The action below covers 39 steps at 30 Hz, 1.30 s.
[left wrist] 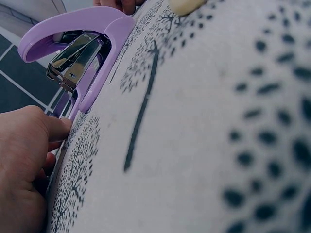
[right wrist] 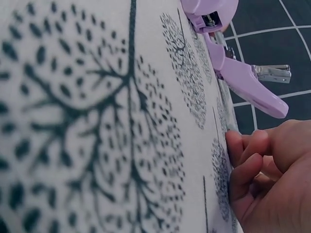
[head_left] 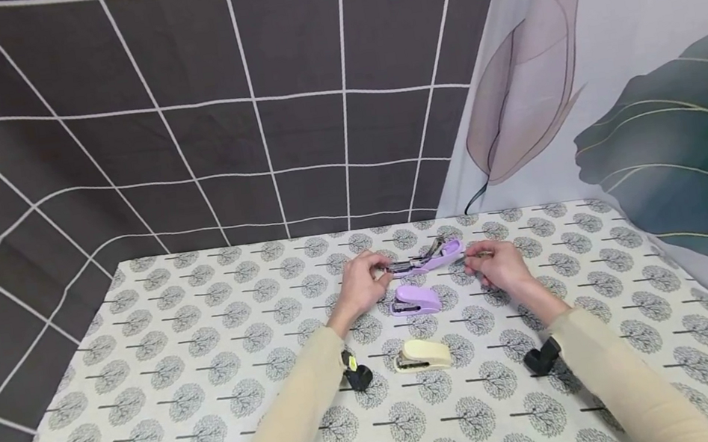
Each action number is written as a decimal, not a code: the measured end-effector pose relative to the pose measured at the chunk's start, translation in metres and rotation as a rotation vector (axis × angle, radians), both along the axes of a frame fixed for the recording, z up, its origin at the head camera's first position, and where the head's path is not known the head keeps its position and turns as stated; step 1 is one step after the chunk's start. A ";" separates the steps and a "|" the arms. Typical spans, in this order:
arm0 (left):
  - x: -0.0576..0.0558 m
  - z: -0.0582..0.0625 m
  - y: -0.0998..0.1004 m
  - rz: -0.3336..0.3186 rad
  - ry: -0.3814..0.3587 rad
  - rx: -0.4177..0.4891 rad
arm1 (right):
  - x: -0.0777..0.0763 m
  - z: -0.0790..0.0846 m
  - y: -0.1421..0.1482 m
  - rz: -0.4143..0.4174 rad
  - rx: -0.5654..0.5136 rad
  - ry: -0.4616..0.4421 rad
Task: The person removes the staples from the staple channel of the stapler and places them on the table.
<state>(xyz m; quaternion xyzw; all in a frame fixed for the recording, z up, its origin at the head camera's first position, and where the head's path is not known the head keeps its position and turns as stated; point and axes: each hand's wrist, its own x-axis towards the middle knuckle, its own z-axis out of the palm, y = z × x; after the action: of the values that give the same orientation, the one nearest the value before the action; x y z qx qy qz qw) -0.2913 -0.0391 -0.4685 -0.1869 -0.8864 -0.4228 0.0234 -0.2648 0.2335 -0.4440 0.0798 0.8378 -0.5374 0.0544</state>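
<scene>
A purple stapler [head_left: 444,257] lies folded open at the back of the table, its metal magazine raised. My left hand [head_left: 364,280] pinches the left end of its base; in the left wrist view, the thumb and fingers [left wrist: 58,128] meet at that end. Near the other end, my right hand [head_left: 499,265] has its fingers loosely curled. The right wrist view shows that hand [right wrist: 272,170] low by the cloth, beside the stapler's raised purple cover [right wrist: 255,90], with nothing visible in it. A second purple stapler [head_left: 415,299], closed, lies just in front of the opened one.
A cream stapler [head_left: 425,353] lies nearer me, in line with the purple ones. Tree-print cloth covers the table [head_left: 217,406]. A dark gridded curtain [head_left: 200,144] hangs behind, with a pale leaf-print curtain [head_left: 581,98] at the right.
</scene>
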 end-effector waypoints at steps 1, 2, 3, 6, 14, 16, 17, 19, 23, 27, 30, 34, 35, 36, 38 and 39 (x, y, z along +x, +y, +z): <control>0.000 0.000 0.000 0.001 -0.005 0.000 | 0.000 0.001 0.000 0.006 0.013 -0.004; 0.000 0.000 0.000 0.001 -0.007 0.000 | 0.000 0.001 0.000 0.012 0.028 -0.005; 0.000 0.000 0.000 0.001 -0.011 0.001 | 0.000 0.001 0.001 0.018 0.045 -0.006; 0.001 0.000 0.000 0.001 -0.007 -0.001 | 0.000 0.002 0.001 0.033 0.078 -0.001; 0.001 0.000 0.001 0.004 0.001 0.003 | 0.000 0.004 0.004 0.063 0.085 0.010; 0.001 0.001 0.001 0.003 0.013 0.006 | 0.000 0.004 0.004 0.061 0.087 0.010; 0.001 0.000 0.001 0.004 0.017 0.007 | 0.000 0.004 0.004 0.057 0.087 0.010; 0.001 0.000 0.001 0.006 0.024 0.007 | 0.000 0.004 0.004 0.050 0.093 0.006; 0.001 0.000 0.001 0.013 0.029 0.003 | -0.001 0.003 0.003 0.050 0.100 0.004; 0.002 -0.001 0.001 0.017 0.035 -0.006 | -0.001 0.001 0.003 0.055 0.109 0.009; 0.002 0.000 0.003 0.007 0.035 0.000 | 0.002 0.002 0.005 0.045 0.117 0.011; 0.002 -0.002 0.003 -0.005 0.024 0.028 | 0.006 0.002 0.007 0.020 0.109 0.022; 0.001 -0.002 0.002 -0.003 0.022 0.039 | 0.008 0.002 0.008 0.012 0.101 0.026; 0.001 -0.004 0.001 0.000 0.023 0.052 | 0.010 0.003 0.008 0.003 0.090 0.030; 0.001 -0.006 -0.002 0.010 0.018 0.093 | 0.015 0.005 0.006 -0.016 0.061 0.046; 0.001 -0.007 -0.003 0.018 0.011 0.117 | 0.018 0.006 0.005 -0.025 0.045 0.059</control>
<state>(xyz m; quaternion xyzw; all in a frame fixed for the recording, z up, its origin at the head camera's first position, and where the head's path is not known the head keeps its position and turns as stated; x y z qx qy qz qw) -0.2904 -0.0419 -0.4751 -0.1793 -0.8616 -0.4728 0.0429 -0.2465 0.2385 -0.4383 0.0754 0.8499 -0.5210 0.0213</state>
